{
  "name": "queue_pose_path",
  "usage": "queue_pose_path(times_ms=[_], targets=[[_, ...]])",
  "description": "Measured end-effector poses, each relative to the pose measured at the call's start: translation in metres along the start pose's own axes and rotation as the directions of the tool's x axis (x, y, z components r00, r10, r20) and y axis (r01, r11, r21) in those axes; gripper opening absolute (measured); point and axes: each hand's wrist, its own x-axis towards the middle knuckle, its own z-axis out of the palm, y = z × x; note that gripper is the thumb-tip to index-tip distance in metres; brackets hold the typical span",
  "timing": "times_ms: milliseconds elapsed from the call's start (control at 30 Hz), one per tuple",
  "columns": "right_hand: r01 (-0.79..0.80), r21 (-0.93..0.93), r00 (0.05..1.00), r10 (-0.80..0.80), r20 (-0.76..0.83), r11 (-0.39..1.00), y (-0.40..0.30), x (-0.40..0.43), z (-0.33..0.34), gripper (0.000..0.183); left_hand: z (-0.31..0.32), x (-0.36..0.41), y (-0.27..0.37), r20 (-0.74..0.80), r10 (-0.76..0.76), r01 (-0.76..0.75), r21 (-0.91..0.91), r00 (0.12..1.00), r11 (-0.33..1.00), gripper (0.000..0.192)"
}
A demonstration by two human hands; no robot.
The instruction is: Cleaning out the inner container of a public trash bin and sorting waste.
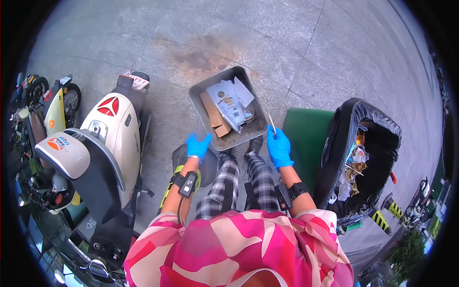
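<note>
A grey rectangular plastic tub [229, 143] stands in front of my feet. Inside it lie a folded piece of brown cardboard [211, 111], a stained white printed plastic bag [226, 102] and a sheet of white paper [244, 92]. My left hand [198, 146], in a blue glove, is beside the tub's near left corner with its fingers apart and nothing visible in them. Whether its fingertips touch the rim, I cannot tell. To the right of the tub, my blue-gloved right hand [279, 146] grips a thin pale stick [272, 123], which points up and away from me.
On my right stands a large bin lined with a black bag [330, 158], holding mixed litter, with its green lid [304, 143] hanging open. A white scooter [113, 125] is parked close on my left. Below my left forearm is a yellow-black post [196, 175]. Brown stains [200, 59] mark the paving.
</note>
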Motion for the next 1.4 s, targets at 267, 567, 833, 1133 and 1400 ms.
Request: queue_pose_path(times_ms=[267, 567, 833, 1133, 1400], targets=[[0.494, -0.359, 0.869, -0.465, 0.171, 0.792, 0.009, 0.036, 0.061, 0.022, 0.085, 0.063, -0.047, 0.171, -0.032, 0.070, -0.219, 0.985, 0.973, 0.046], [0.798, -0.271, 0.578, -0.555, 0.598, 0.539, -0.030, -0.002, 0.034, 0.036, 0.035, 0.050, 0.058, 0.142, 0.183, -0.092, -0.485, 0.973, 0.870, 0.028], [0.910, -0.151, 0.410, -0.789, 0.457, 0.385, -0.121, -0.045, -0.018, 0.009, -0.123, 0.019, 0.136, 0.250, 0.266, -0.164, -0.365, 0.931, 0.917, 0.021], [0.803, -0.317, 0.545, -0.837, 0.046, 0.505, -0.253, -0.112, -0.127, 0.016, -0.207, 0.047, -0.023, 0.349, -0.337, 0.474, -0.459, 0.874, 0.752, 0.054], [0.744, -0.258, 0.540, -0.783, -0.309, 0.616, -0.276, -0.195, -0.254, 0.013, -0.195, -0.047, 0.070, 0.739, 0.097, 0.666, -0.648, 0.666, 0.369, 0.077]])
